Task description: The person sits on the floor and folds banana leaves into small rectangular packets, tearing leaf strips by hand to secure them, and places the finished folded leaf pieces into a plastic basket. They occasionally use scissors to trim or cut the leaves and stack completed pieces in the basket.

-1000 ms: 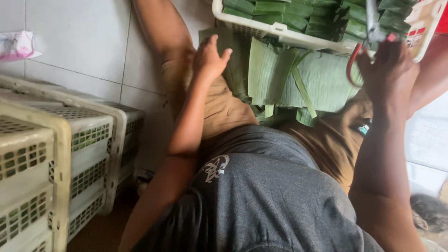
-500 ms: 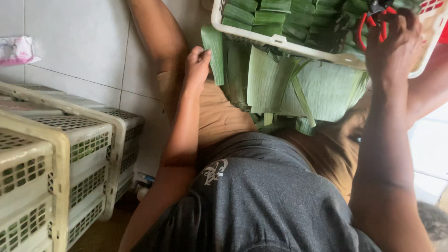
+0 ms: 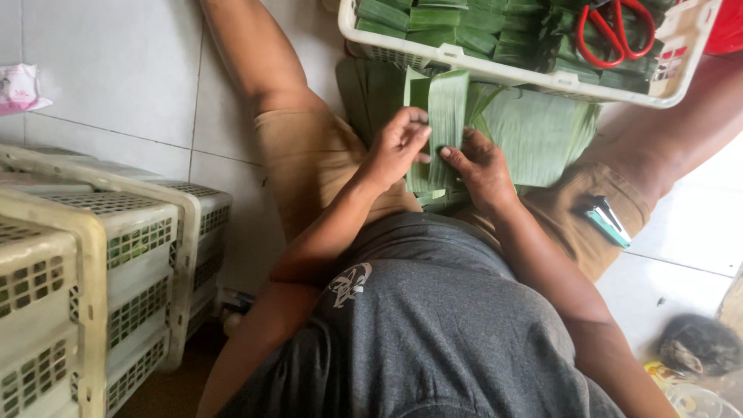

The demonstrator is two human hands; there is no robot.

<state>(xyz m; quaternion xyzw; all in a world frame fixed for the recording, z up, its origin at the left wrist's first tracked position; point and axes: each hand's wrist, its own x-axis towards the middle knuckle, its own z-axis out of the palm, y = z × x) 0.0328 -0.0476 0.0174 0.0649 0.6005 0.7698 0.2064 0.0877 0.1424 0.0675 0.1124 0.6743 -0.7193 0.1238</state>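
Green leaf strip [image 3: 447,124], upright over the lap, pinched at its lower half between left hand [image 3: 395,147] and right hand [image 3: 484,166]; fingers [image 3: 418,128] of both closed narrowly on its edges. Probably light, thin, limp, prone to tearing along the ribs. Best held flat near the fold, not at the tip. More leaves [image 3: 538,135] beneath, a white basket [image 3: 464,63] beyond, red scissors [image 3: 615,31] inside.
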